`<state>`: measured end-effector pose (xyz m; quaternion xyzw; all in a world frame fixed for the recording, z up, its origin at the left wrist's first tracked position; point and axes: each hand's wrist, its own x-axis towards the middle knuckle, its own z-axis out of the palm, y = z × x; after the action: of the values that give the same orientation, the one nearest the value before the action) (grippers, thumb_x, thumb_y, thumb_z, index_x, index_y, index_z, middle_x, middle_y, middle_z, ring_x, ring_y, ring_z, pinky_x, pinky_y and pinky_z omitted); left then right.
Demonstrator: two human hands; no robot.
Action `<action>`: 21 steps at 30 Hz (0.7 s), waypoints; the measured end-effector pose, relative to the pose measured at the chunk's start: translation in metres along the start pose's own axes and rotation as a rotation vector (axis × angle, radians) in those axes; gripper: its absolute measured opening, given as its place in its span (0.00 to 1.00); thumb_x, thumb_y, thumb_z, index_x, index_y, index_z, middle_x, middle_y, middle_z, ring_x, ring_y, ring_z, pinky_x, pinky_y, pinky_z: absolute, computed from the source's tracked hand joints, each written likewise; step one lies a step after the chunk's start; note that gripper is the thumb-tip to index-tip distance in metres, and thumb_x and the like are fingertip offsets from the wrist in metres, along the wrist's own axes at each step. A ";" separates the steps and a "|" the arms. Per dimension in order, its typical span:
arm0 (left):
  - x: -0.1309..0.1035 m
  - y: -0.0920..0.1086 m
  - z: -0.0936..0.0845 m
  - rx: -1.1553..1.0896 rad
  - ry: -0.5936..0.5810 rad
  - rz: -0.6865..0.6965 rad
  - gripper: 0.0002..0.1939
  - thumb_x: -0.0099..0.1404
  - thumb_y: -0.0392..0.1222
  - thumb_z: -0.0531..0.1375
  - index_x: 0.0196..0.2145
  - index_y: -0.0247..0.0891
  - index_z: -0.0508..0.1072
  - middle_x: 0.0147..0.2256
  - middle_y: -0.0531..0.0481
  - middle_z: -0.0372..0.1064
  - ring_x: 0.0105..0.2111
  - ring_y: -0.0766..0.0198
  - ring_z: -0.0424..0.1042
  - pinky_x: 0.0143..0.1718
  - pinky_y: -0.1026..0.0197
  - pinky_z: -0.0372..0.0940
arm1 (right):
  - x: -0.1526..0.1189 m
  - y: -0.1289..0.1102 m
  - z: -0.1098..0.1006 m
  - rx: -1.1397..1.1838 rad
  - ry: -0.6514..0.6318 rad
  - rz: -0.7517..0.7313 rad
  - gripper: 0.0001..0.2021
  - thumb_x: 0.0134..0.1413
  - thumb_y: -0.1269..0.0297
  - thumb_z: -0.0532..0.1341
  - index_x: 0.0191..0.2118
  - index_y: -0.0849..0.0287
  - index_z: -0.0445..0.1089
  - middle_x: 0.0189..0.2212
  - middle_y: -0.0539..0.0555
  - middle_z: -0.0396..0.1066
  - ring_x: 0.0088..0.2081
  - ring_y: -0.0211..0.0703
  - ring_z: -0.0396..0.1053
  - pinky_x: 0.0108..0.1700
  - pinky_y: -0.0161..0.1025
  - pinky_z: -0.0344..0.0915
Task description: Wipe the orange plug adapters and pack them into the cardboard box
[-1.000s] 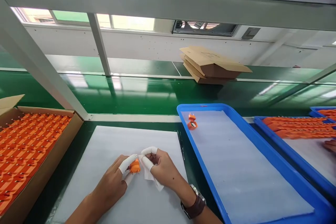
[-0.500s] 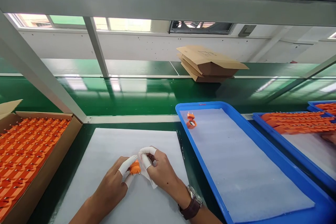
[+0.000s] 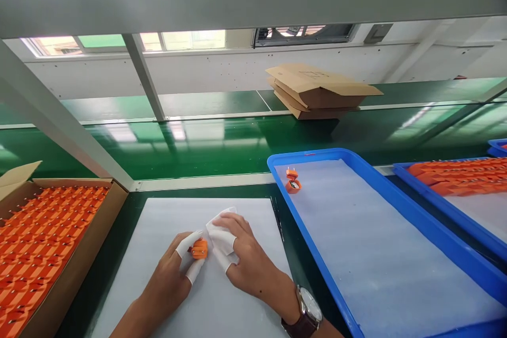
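Observation:
Over the white sheet (image 3: 233, 306), my left hand (image 3: 170, 269) is closed on a small orange plug (image 3: 199, 249), pinched between thumb and forefinger, both in white finger cots. Just right of it, my right hand (image 3: 247, 253) also wears white finger cots and grips a folded white cloth (image 3: 222, 217). The cloth fans out behind and under its fingers, close beside the plug. In the blue tray (image 3: 344, 154), one orange plug with upright pins (image 3: 293, 182) stands at the far left corner.
A cardboard box (image 3: 79, 269) at left is packed with rows of orange plugs (image 3: 47, 243). At right, a second blue tray (image 3: 443, 211) holds stacked orange plugs (image 3: 463, 177). Flattened cartons (image 3: 320, 90) lie at the back. A metal frame post (image 3: 67, 121) rises at left.
The plug has turned in my left fingers, so its pins no longer point toward me. My right hand has opened out slightly, and more of the cloth shows behind it.

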<state>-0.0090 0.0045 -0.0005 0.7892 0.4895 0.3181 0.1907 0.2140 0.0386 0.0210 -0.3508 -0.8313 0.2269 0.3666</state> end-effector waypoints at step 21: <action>-0.001 -0.001 0.002 -0.021 0.020 0.028 0.27 0.67 0.31 0.60 0.61 0.47 0.64 0.53 0.48 0.74 0.51 0.58 0.76 0.51 0.58 0.75 | -0.005 -0.008 0.021 -0.114 -0.042 -0.131 0.16 0.63 0.78 0.54 0.53 0.58 0.68 0.48 0.61 0.74 0.47 0.53 0.70 0.45 0.51 0.73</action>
<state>-0.0092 0.0042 -0.0028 0.7906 0.4770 0.3338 0.1897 0.1973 0.0274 0.0106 -0.3110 -0.8716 0.1618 0.3426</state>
